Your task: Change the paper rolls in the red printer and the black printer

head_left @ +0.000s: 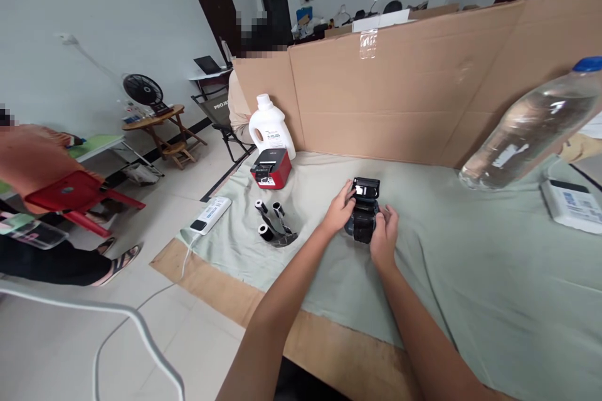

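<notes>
A small black printer-like device (363, 208) with its lid raised rests on the pale green cloth (470, 276) near the table's middle. My left hand (339, 210) grips its left side, fingers curled against the body. My right hand (384, 235) holds its near right side, fingers bent round it. Black ribbon spools (273, 225) lie on the cloth to the left, apart from both hands.
A red and black label printer (270, 169) and a white jug (270, 125) stand at the far left, a white power strip (210, 215) at the table's left edge. A clear bottle (527, 128) leans at right near a white device (571, 205). A cardboard wall (414, 88) runs behind. People sit at left.
</notes>
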A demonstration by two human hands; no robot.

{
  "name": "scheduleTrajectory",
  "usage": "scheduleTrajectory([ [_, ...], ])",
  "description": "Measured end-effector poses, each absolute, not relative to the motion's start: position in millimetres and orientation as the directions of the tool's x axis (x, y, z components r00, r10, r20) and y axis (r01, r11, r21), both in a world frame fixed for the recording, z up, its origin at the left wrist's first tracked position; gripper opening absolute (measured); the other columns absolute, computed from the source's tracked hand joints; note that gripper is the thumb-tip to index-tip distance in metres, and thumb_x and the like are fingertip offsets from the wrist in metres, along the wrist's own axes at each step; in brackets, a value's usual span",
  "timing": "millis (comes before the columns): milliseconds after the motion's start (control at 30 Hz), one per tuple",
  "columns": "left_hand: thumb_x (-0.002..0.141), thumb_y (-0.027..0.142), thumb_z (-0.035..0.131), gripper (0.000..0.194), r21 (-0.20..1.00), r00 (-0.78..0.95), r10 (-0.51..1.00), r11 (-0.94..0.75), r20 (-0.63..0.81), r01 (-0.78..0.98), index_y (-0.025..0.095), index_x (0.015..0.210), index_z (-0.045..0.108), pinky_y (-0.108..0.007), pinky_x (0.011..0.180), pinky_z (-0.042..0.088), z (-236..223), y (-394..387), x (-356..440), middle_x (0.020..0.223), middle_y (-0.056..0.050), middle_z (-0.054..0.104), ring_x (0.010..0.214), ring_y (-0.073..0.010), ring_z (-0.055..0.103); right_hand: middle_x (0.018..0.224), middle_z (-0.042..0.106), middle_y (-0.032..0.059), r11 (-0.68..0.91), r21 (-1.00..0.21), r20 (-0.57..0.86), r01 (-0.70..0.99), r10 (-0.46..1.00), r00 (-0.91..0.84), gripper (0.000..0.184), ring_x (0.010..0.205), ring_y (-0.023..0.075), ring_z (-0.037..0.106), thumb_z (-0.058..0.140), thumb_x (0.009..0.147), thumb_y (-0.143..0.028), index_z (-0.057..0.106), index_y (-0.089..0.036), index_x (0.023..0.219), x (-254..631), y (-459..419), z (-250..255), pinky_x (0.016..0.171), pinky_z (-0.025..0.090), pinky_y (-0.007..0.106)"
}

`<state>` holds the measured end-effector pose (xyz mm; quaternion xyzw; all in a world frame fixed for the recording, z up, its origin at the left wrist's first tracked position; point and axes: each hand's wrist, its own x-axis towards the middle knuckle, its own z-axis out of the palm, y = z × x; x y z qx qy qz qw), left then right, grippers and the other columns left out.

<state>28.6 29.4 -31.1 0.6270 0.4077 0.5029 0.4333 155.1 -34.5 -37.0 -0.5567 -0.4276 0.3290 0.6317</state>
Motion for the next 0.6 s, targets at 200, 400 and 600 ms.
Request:
scheduleTrajectory([
  [200, 0.095, 0.021, 0.048, 0.058, 0.938, 0.131, 0.951, -0.301, 0.281, 0.174, 0.013, 0.153, 0.043, -0.042, 0.127, 0.032, -22, 41, 27, 0.157, -0.015, 0.048, 0.147, -0.0231, 0.046, 0.138, 0.060, 0.0203, 0.191, -0.982, 0.169, -0.004, 0.878, 0.449, 0.056, 0.128, 0.0277, 0.057, 0.048, 0.092, -0.051, 0.049, -0.014, 0.134, 155, -30, -44, 0.112, 0.040, 0.047],
  [400, 0.096, 0.021, 0.050, 0.037, 0.680, 0.226, 0.907, -0.416, 0.355, 0.604, 0.023, 0.128, 0.068, -0.040, 0.117, 0.043, 11, 28, 25, 0.133, -0.005, 0.070, 0.128, -0.0212, 0.061, 0.137, 0.061, 0.0196, 0.203, -0.979, 0.183, 0.004, 0.876, 0.446, 0.052, 0.127, 0.0268, 0.058, 0.047, 0.093, -0.050, 0.051, -0.015, 0.131, 156, -28, -47, 0.111, 0.041, 0.047],
  [600, 0.091, 0.024, 0.062, 0.025, 0.181, 0.489, 0.871, -0.491, 0.059, 0.852, 0.030, 0.110, 0.077, -0.038, 0.104, 0.046, 47, 29, 37, 0.113, 0.000, 0.077, 0.117, -0.0232, 0.063, 0.135, 0.061, 0.0207, 0.199, -0.980, 0.191, 0.032, 0.868, 0.457, 0.052, 0.125, 0.0271, 0.058, 0.046, 0.092, -0.051, 0.052, -0.014, 0.129, 157, -27, -46, 0.111, 0.041, 0.047],
])
